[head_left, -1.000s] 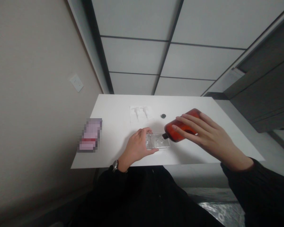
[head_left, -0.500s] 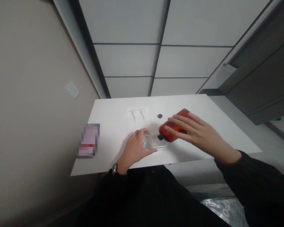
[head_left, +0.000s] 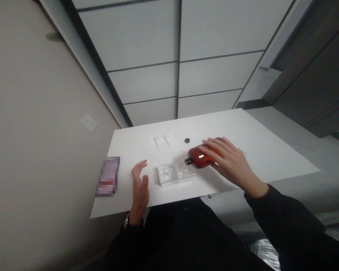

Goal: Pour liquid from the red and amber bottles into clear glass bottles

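Observation:
My right hand is wrapped over an amber bottle, which is tilted nearly on its side. The bottle's dark mouth points left, over the right part of a clear boxy container. This container stands on the white table in two joined or adjoining sections; I cannot tell which. A round opening shows in its left section. Left of the container my left hand is apart from it, fingers spread and curved, holding nothing. Whether liquid is flowing from the bottle cannot be made out.
A small dark round cap lies behind the bottle. Two white pump heads rest on a white sheet near the table's far side. A pixelated phone-like object lies at the left edge of the white table.
My left hand has let go of the clear container and moved left. My right hand still holds the bottle tilted, now lying a little flatter. The camera view has turned slightly.

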`<state>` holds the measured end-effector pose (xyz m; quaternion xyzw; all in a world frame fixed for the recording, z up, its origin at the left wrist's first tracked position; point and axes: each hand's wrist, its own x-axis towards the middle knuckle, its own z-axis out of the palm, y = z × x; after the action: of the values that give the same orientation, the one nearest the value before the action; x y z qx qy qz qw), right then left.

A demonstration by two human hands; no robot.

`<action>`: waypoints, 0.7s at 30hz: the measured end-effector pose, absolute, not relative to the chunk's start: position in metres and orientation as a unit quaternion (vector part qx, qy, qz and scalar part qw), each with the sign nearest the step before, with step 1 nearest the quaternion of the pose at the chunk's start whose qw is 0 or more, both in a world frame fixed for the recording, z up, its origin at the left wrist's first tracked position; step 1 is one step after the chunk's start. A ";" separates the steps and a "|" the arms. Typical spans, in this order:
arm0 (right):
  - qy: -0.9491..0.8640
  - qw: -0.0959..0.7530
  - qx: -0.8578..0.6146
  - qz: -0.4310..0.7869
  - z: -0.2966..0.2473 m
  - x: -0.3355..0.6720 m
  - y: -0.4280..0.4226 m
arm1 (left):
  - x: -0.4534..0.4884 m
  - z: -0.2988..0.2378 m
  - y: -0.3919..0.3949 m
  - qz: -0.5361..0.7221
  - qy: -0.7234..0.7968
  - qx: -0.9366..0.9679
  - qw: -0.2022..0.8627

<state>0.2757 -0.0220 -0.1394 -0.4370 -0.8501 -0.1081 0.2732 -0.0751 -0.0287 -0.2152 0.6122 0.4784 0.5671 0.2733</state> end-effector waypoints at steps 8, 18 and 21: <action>-0.588 0.547 -0.535 0.263 -0.231 0.275 0.004 | -0.083 -0.231 -0.021 0.525 0.484 0.629 0.307; -0.566 0.552 -0.585 0.182 -0.244 0.319 -0.016 | -0.082 -0.233 -0.021 0.389 0.468 0.729 0.312; -0.535 0.534 -0.652 0.063 -0.249 0.363 -0.018 | -0.080 -0.225 -0.025 0.348 0.479 0.749 0.297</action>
<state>0.3631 -0.0178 -0.2494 -0.6519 -0.5346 0.0633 0.5340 -0.0797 -0.0249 -0.2249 0.7491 0.4787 0.3485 0.2972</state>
